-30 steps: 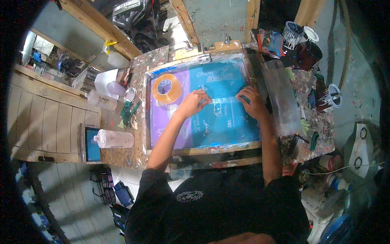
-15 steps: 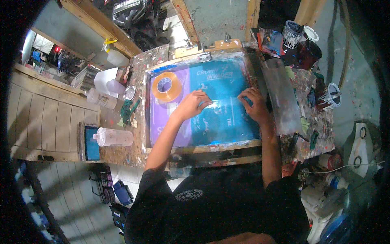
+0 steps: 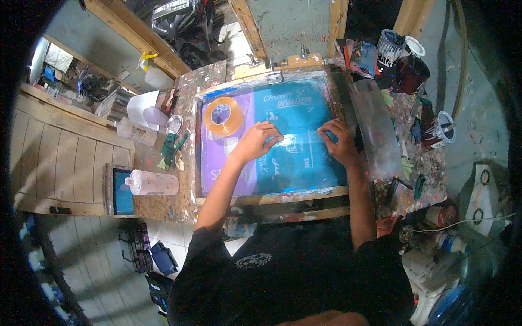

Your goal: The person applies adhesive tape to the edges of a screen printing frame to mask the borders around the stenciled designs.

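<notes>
Left hand (image 3: pixel 260 142) and right hand (image 3: pixel 338 140), grips flat and empty, press clear tape (image 3: pixel 289 142) onto the teal screen (image 3: pixel 293 163) — best smoothed outward, firmly.

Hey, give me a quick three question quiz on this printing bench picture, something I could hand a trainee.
1. True or false: both hands press flat on the blue screen.
2. What lies on the screen's purple part, by the left hand? A) orange tape roll B) scissors C) brush
3. Which hand is nearer the clear squeegee-like blade?

Key:
1. True
2. A, the orange tape roll
3. The right hand
</notes>
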Motion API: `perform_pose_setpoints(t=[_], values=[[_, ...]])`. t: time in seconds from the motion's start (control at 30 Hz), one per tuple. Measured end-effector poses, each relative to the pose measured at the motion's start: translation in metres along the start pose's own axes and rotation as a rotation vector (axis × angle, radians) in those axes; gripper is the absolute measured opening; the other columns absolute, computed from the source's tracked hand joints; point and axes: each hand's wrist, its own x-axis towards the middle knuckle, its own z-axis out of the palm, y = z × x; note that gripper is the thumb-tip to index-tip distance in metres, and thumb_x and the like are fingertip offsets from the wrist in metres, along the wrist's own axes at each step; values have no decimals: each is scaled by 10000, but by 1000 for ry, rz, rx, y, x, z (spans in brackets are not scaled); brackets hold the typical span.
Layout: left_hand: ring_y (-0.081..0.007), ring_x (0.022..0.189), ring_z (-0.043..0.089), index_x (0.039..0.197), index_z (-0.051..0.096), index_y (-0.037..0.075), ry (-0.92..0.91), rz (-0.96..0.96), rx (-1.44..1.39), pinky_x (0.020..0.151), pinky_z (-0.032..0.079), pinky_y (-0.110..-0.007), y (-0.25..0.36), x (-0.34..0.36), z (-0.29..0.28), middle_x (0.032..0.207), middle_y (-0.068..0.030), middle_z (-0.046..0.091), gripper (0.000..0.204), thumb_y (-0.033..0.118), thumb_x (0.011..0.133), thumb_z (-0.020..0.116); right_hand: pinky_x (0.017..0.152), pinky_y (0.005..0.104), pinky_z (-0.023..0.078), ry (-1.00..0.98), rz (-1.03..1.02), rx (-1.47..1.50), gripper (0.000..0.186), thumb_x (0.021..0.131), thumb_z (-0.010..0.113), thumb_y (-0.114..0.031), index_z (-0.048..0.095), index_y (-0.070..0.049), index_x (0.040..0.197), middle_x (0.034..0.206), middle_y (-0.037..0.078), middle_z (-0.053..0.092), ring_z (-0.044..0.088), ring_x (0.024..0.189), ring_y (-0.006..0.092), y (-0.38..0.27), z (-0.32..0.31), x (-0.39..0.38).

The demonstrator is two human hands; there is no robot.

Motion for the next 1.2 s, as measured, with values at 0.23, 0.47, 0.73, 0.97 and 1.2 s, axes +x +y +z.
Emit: perform_pose_setpoints(t=[0.23, 0.47, 0.73, 0.97, 1.2], values=[[-301, 884, 604, 874, 681, 35, 70, -23, -23, 813, 478, -397, -4, -4, 8, 876, -108, 656, 77, 79, 814, 659, 738, 295, 462, 4, 62, 69, 188, 797, 725, -108, 671, -57, 970, 987, 57, 646, 599, 861, 163, -1, -15, 2], [-306, 912, 601, 906, 675, 30, 65, -37, -57, 822, 477, -399, -7, -8, 13, 923, -112, 658, 110, 89, 813, 672, 840, 321, 492, -140, 433, 131, 144, 807, 723, -161, 720, -72, 920, 938, 71, 705, 649, 896, 197, 16, -17, -14], [-237, 900, 650, 920, 698, 28, 241, -434, -289, 796, 483, -338, -11, -22, 25, 939, -121, 696, 160, 178, 872, 670, 574, 223, 440, -60, 373, 260, 170, 870, 693, -158, 713, -12, 954, 779, 21, 687, 545, 617, 58, 43, -5, -8], [-133, 888, 621, 946, 705, 36, 292, -483, -548, 794, 472, -295, -26, -31, 39, 931, -63, 710, 211, 225, 928, 613, 452, 204, 390, -161, 686, 420, 184, 932, 628, -211, 672, -36, 968, 809, 22, 691, 488, 524, 33, 40, -2, -4], [-104, 848, 601, 908, 697, 37, 348, -544, -599, 756, 470, -274, -22, -24, 42, 878, -34, 694, 237, 246, 943, 591, 448, 203, 364, -114, 761, 303, 168, 929, 629, -198, 652, -51, 1006, 804, 36, 706, 472, 500, 27, 47, 7, -5]])
